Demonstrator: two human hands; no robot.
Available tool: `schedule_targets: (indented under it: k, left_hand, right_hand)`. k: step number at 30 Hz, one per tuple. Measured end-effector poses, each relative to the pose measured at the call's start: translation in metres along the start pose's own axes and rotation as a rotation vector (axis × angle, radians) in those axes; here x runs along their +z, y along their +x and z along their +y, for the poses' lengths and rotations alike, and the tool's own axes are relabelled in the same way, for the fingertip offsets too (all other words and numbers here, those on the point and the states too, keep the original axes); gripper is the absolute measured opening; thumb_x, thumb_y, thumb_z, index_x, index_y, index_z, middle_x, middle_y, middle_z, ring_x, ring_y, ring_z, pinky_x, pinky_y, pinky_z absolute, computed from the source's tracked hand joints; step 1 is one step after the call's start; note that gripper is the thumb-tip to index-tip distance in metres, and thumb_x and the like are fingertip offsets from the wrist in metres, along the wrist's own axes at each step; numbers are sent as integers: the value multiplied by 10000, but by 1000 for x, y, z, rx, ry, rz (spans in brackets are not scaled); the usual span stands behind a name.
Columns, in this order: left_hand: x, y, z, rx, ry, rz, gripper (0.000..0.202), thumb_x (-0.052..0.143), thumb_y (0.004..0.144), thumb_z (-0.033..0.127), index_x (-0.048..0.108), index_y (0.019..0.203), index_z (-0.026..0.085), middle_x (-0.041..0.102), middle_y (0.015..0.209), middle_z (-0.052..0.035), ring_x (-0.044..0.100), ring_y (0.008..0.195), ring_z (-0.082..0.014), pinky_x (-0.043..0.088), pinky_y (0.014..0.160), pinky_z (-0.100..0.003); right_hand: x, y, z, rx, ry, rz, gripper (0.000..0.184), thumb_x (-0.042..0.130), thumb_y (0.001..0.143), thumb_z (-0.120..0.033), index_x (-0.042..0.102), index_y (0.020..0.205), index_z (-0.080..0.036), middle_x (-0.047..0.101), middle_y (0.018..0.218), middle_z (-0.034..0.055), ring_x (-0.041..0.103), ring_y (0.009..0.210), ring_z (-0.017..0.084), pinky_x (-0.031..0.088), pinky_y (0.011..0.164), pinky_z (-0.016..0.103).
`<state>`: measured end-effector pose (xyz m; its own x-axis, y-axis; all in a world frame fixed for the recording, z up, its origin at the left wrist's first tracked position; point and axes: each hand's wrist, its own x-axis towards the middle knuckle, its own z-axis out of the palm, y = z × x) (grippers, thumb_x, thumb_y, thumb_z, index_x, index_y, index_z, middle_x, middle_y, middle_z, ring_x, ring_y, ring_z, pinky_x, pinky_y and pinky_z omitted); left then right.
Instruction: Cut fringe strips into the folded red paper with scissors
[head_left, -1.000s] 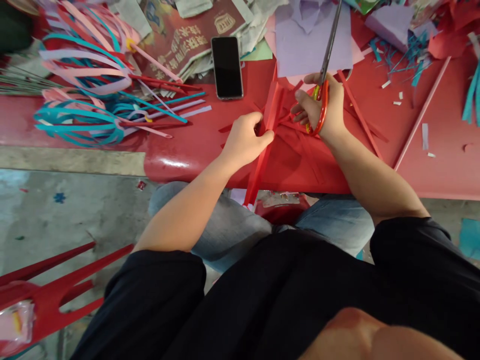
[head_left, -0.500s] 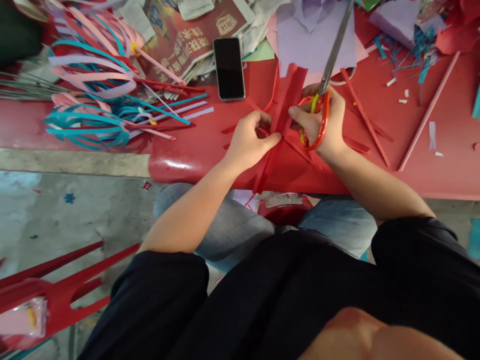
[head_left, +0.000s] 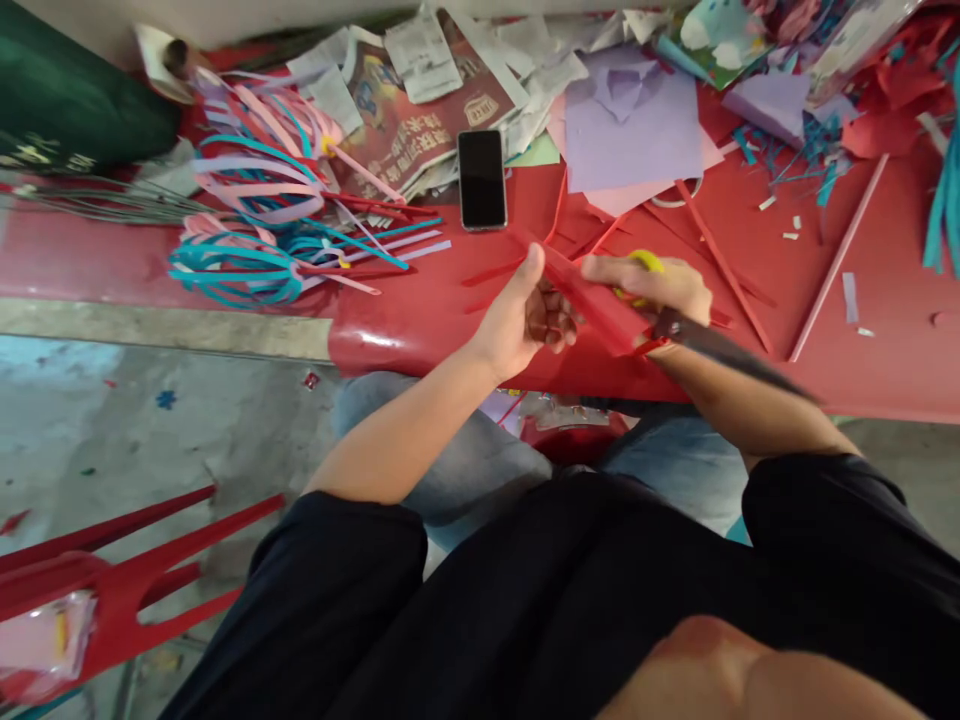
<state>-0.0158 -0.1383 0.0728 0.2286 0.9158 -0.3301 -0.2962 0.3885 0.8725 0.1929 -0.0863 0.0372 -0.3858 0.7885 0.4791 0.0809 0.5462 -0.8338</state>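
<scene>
My left hand (head_left: 525, 320) is lifted above the red table (head_left: 420, 300), fingers curled round one end of a folded strip of red paper (head_left: 596, 305). My right hand (head_left: 660, 285) grips the scissors (head_left: 705, 345) by their red and yellow handles and also pinches the other end of the strip. The dark scissor blades point back toward my right arm. Both hands meet over the table's front edge, above my lap.
A black phone (head_left: 481, 178) lies on the table behind my hands. Looped teal, pink and red paper ornaments (head_left: 255, 220) sit at the left. Lilac sheets (head_left: 634, 125), newspaper (head_left: 420, 120) and paper scraps crowd the back. A red stool (head_left: 112, 590) stands on the floor.
Both hands lifted the red paper off the table and turned it sideways. The scissors swung round from pointing away to pointing back along my right arm. The view tilted up.
</scene>
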Motion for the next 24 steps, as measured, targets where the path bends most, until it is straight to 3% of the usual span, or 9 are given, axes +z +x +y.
schedule_targets:
  k: [2,4,6,9,11,14,17,21,24]
  left_hand:
    - [-6,7,1,-80,-93,61,357,755,956,566,671,854,235,674,717,-21,623,554,-167,443,429,-287]
    - [-13,13,2,-113,-151,132,212,800,886,372,660,816,229,638,687,-9,607,555,-157,451,441,-280]
    - [-21,17,4,-88,-161,172,193,810,850,312,650,792,221,624,687,-10,600,562,-147,470,467,-276]
    - [-33,20,12,68,-111,191,264,874,818,345,643,812,218,637,718,-6,601,576,-134,492,516,-277]
    - [-41,20,21,184,-51,221,315,896,827,401,635,855,226,665,765,-9,637,609,-148,498,539,-291]
    - [-53,19,34,309,45,279,360,881,870,483,616,895,239,704,846,-33,718,708,-199,520,565,-319]
    - [-62,18,44,373,114,332,370,851,919,530,615,919,246,720,914,-51,774,844,-244,563,610,-332]
    - [-59,19,43,393,126,342,285,775,1012,469,616,950,241,697,970,-41,798,986,-262,623,737,-353]
    - [-45,16,31,323,134,194,281,770,1017,478,640,961,236,700,965,-43,798,984,-267,661,820,-403]
  right_hand:
    - [6,3,8,-377,5,-79,172,800,866,-394,719,1017,-372,874,1166,18,849,1140,313,706,943,501]
    - [11,8,18,-519,-19,-96,234,775,873,-280,747,1087,-369,885,1114,20,868,1067,278,709,878,434]
    - [14,11,25,-406,-77,-122,262,795,846,-281,767,1093,-367,884,1073,30,871,965,276,697,813,430]
    - [17,9,23,-116,-141,-108,275,811,811,-361,772,1083,-364,873,1007,46,837,838,286,668,762,448]
    - [20,6,14,-6,-141,-23,319,799,803,-355,748,1118,-347,826,842,15,792,728,265,645,725,430]
    - [26,8,-5,123,-124,-36,459,815,782,-313,687,1222,-298,702,666,-64,654,547,195,573,629,359]
    - [31,12,-16,273,-149,-110,303,841,824,-385,688,1057,-265,575,568,-82,531,479,158,461,545,320]
    - [35,15,-9,298,-310,-108,236,801,880,-445,669,922,-253,523,588,-46,471,503,165,409,570,338]
    - [38,15,8,318,-460,-86,179,761,897,-392,669,958,-250,596,664,5,576,581,225,456,629,367]
